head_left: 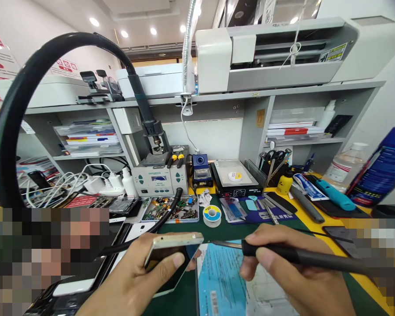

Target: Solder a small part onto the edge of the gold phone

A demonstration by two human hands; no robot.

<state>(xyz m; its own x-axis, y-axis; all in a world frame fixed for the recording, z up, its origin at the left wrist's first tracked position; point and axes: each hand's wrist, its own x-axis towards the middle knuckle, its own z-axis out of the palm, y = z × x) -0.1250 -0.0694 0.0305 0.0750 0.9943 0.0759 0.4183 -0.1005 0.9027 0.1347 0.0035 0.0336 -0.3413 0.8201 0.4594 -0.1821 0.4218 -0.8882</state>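
A smartphone [176,250] with a pale frame is tilted in my left hand [141,272], thumb across its dark screen and fingertips behind its right edge. My right hand [283,263] grips the black handle of a soldering iron [292,254] between thumb and fingers. The iron's thin metal tip points left, close to the phone's upper right corner; whether they touch cannot be made out. Beneath both hands, a blue and white printed sheet [220,272] lies on the green mat [184,228].
Behind the hands stand a solder spool [212,216], a tray of small parts [192,218], a rework station [158,181] and a heating plate [230,173]. Tweezers and bottles sit at the right. A thick black hose [69,39] arches over the left side, above several phones.
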